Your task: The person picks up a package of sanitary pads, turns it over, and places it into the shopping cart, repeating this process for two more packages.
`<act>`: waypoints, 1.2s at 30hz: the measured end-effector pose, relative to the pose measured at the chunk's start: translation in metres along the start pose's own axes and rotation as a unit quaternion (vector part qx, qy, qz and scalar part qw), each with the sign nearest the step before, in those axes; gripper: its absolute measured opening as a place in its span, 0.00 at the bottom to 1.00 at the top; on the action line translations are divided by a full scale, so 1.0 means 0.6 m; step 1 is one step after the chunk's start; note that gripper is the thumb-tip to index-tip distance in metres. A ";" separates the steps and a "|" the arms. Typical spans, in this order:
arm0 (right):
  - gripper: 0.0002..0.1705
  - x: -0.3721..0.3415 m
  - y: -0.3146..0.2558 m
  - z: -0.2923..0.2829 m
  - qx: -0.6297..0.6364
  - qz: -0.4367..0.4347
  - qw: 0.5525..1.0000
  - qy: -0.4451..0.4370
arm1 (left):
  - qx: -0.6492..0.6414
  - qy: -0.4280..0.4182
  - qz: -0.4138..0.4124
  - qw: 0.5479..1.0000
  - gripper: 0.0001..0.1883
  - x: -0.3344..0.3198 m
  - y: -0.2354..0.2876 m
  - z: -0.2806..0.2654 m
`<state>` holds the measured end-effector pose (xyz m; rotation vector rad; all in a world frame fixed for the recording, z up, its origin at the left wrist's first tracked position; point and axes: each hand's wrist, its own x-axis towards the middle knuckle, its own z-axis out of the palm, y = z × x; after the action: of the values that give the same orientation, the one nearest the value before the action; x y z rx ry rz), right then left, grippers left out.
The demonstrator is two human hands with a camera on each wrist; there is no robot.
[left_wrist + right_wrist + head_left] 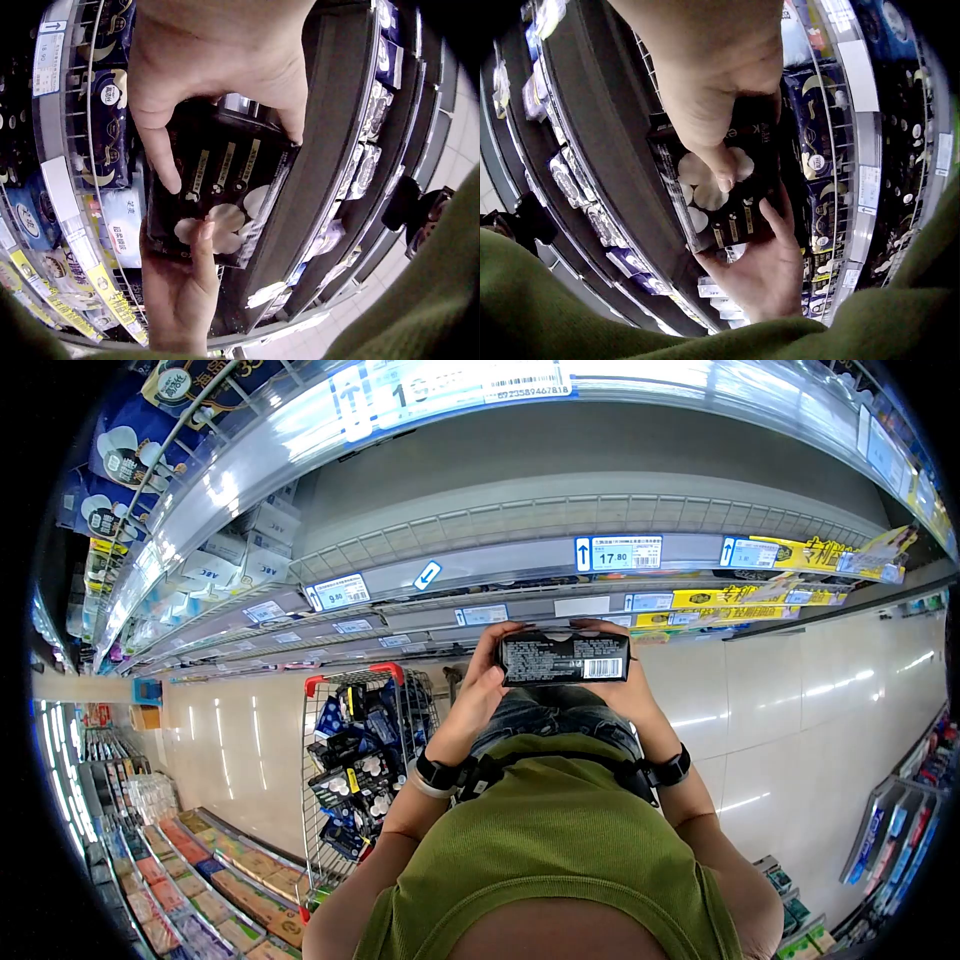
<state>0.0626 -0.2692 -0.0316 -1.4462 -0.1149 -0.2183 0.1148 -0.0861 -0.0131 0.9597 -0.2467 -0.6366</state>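
Observation:
A black soft package (545, 650) with fine print and a white barcode is held up in front of the waist by both hands. My left hand (484, 685) grips one end and my right hand (625, 695) the other. In the left wrist view the pack's broad face (225, 161) shows pale round flower shapes and small gold labels. There the left hand (217, 71) spans its upper end with thumb and fingers spread round the edges. The right thumb presses on the flower print, as the right wrist view also shows on the pack (739, 202).
A wire shopping cart (307, 780) with red handle parts, loaded with dark packages, stands at left. Ahead runs a shelf (600, 470) with price tags (625, 553) and yellow strips. White boxes (265, 550) sit on its left part. A tiled floor (700, 730) spreads on both sides.

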 end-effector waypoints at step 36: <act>0.30 -0.002 0.024 -0.008 0.004 0.134 0.991 -0.027 | 0.261 0.092 0.043 0.960 0.29 0.005 0.010 0.009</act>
<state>0.0641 -0.2723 -0.0466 -1.4429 0.0345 0.0422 0.1169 -0.0890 -0.0056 1.4994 -0.2964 -0.4023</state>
